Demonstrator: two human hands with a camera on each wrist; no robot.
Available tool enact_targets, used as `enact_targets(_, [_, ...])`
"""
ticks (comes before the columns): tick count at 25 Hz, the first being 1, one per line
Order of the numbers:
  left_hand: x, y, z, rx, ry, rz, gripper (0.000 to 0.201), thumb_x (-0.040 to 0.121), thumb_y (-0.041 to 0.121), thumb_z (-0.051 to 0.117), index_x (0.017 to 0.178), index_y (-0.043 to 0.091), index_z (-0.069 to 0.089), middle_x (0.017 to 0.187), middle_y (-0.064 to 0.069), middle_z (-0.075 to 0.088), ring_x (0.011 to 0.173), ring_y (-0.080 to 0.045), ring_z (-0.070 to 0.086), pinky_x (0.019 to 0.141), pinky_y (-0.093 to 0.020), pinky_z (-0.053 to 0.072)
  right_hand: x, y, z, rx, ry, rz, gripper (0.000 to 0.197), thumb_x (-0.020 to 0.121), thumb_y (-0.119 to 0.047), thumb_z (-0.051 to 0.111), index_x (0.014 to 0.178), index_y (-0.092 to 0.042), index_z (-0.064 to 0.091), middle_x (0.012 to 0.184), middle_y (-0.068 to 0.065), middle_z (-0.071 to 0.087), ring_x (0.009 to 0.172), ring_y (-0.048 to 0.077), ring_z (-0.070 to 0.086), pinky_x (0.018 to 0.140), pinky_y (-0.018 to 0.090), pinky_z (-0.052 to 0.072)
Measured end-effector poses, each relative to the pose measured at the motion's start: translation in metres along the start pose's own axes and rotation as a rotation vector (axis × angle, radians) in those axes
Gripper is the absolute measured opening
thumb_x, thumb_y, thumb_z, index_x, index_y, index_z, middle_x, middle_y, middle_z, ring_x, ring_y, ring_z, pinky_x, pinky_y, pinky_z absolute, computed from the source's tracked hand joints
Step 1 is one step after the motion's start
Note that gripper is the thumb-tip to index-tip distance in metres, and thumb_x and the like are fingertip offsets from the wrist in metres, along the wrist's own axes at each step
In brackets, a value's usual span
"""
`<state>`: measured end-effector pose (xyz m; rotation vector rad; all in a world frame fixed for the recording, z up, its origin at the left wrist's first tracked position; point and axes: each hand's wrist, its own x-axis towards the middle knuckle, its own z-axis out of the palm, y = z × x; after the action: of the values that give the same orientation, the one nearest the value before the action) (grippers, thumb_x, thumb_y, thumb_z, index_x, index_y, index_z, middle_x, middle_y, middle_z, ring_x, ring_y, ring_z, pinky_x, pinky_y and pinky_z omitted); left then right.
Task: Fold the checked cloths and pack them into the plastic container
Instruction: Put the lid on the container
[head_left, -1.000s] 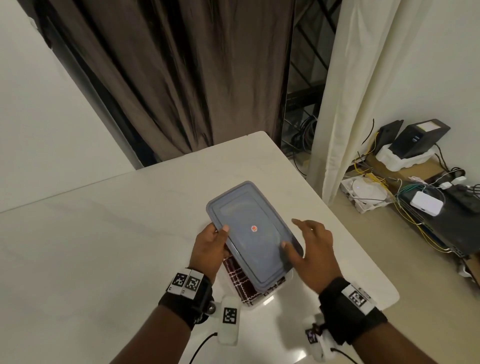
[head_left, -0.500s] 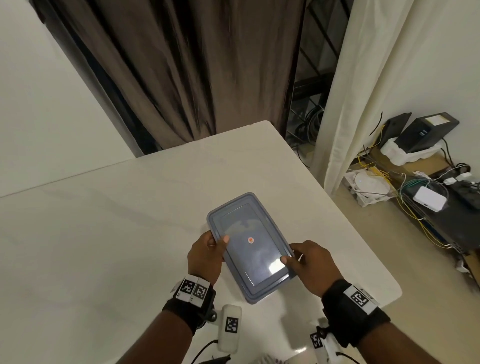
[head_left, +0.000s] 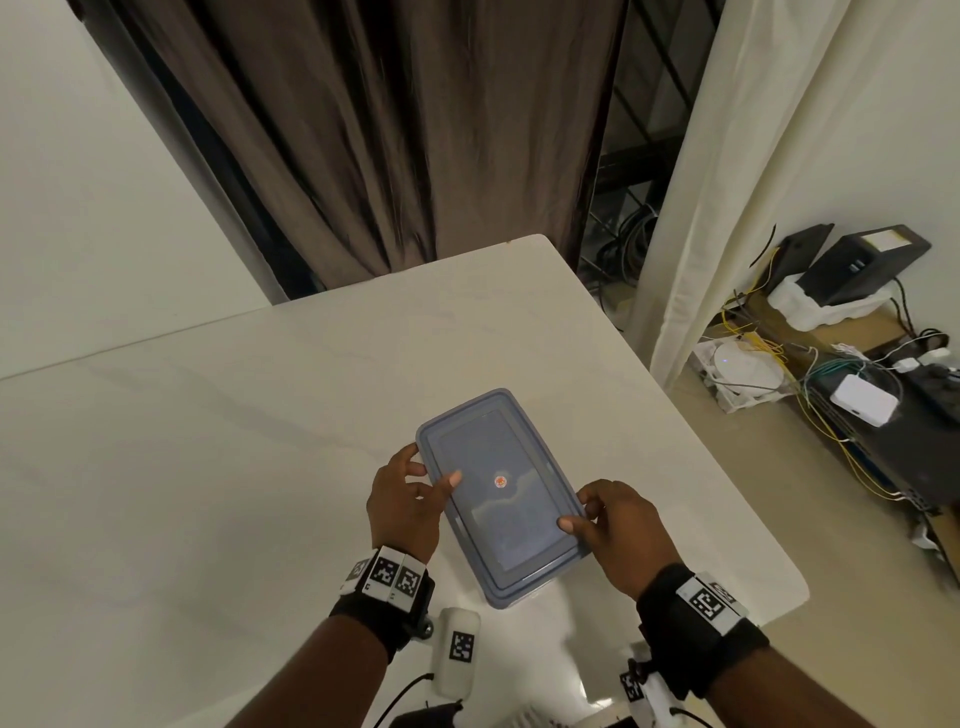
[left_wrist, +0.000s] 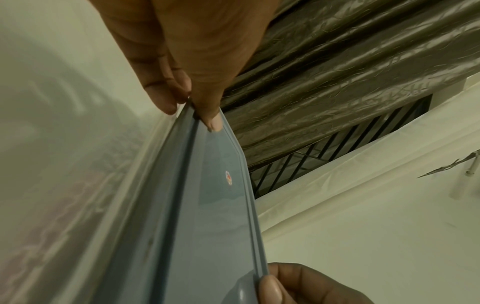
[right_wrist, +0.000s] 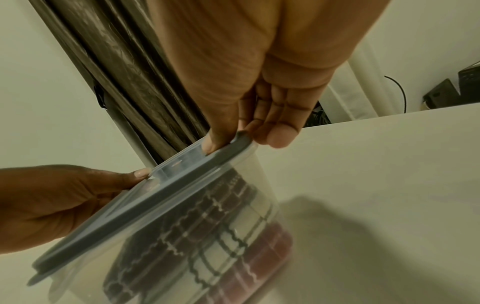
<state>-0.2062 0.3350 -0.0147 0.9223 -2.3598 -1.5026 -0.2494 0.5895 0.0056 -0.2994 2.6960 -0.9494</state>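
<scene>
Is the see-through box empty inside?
No, in the right wrist view the folded checked cloths show through the clear wall of the plastic container, under the grey lid.

A: One table (head_left: 208, 467) on view, one clear container (right_wrist: 250, 166) on it. Lids?
B: Just one grey lid (head_left: 498, 525), one orange sticker (head_left: 500, 481) at its middle.
A: Hands?
B: Two: left hand (head_left: 402, 506), right hand (head_left: 621, 530). Two bands as well: left wristband (head_left: 384, 597), right wristband (head_left: 696, 618).
A: Cloths?
B: Checked cloths (right_wrist: 207, 236) inside, several layers, exact count unreadable through the wall.
A: Curtains?
B: Two: brown curtain (head_left: 389, 130), cream curtain (head_left: 753, 156).
</scene>
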Motion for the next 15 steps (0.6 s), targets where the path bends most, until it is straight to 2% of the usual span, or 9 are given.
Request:
enact_targets(2, [0.002,-0.001,0.0,-0.04,0.023,-0.028,0.071,0.072,0.034,0.086,0.131,0.024,0.048,0.101,0.003,0.062,0.072,-0.011,0.065,0.066,-0.023,0.052,0.001,0.002,0.002,0.027,0.001,0.007,0.023,0.083,-0.032,0.075,0.087,-0.024,0.054,0.079,-0.005,0.053,0.071,0.004,0.049,0.06,0.011,0.032])
enact_targets(4, [0.005,-0.002,0.001,-0.025,0.024,-0.057,0.069,0.073,0.036,0.084,0.131,0.02,0.05,0.104,0.001,0.062,0.07,-0.014,0.067,0.063,-0.022,0.051,0.001,0.004,0.004,0.052,-0.006,0.017,0.024,0.083,-0.031,0.075,0.092,-0.023,0.055,0.081,-0.005,0.054,0.073,0.004,0.051,0.061,0.011,0.034])
enact_targets(6, [0.012,-0.003,0.002,-0.014,0.008,-0.107,0.063,0.076,0.04,0.081,0.129,0.018,0.055,0.111,-0.001,0.061,0.07,-0.013,0.067,0.062,-0.026,0.054,0.002,0.005,0.004,0.065,-0.016,0.023,0.025,0.083,-0.031,0.076,0.093,-0.022,0.055,0.081,-0.004,0.055,0.073,0.006,0.052,0.062,0.012,0.035])
enact_targets(8, [0.023,-0.001,0.002,-0.055,-0.008,-0.168,0.053,0.079,0.042,0.078,0.123,0.017,0.061,0.112,-0.002,0.064,0.073,-0.018,0.068,0.062,-0.029,0.056,0.003,0.005,0.003,0.089,-0.028,0.029,0.026,0.083,-0.031,0.076,0.092,-0.022,0.053,0.079,-0.003,0.055,0.072,0.008,0.052,0.062,0.013,0.037])
enact_targets(11, [0.044,0.004,0.0,-0.132,-0.044,-0.227,0.043,0.079,0.039,0.079,0.11,0.014,0.065,0.102,-0.006,0.071,0.073,-0.022,0.069,0.062,-0.03,0.057,0.003,0.006,0.003,0.135,-0.046,0.042,0.027,0.084,-0.032,0.075,0.091,-0.021,0.051,0.073,-0.003,0.055,0.067,0.008,0.05,0.062,0.016,0.039])
enact_targets(15, [0.063,0.003,0.002,-0.228,-0.098,-0.393,0.042,0.076,0.037,0.083,0.106,0.014,0.064,0.083,-0.008,0.067,0.068,-0.02,0.061,0.066,-0.032,0.055,0.006,0.006,0.004,0.173,-0.063,0.065,0.028,0.084,-0.031,0.075,0.09,-0.019,0.05,0.071,-0.001,0.054,0.064,0.009,0.048,0.06,0.014,0.039])
